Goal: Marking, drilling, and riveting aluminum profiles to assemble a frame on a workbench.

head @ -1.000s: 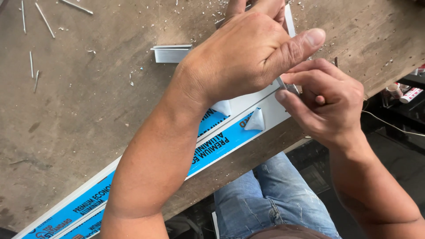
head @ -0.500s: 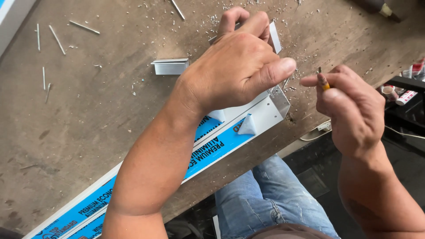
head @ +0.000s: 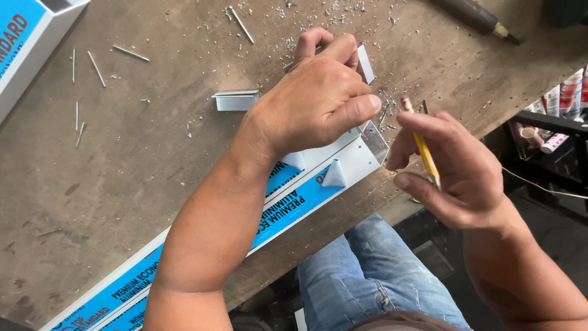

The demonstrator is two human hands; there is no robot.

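My left hand (head: 318, 101) presses down on the end of a long aluminium profile (head: 294, 199) wrapped in blue and white film, which lies diagonally across the wooden bench (head: 147, 171). Its fingers curl over a small metal piece (head: 365, 63) at the profile's far side. My right hand (head: 456, 168) hovers just right of the profile's open end, apart from it, pinching a yellow pencil (head: 421, 149) with its eraser end up.
A short aluminium offcut (head: 234, 100) lies left of my left hand. Thin metal strips (head: 97, 61) and shavings litter the bench. Another filmed profile (head: 27, 43) sits at the top left, a dark tool (head: 474, 17) at the top right. Tubes (head: 566, 98) stand on a shelf at right.
My right hand has pulled the pencil away from the profile's end, moving right and lifting it. My left hand stays pressed on the profile.
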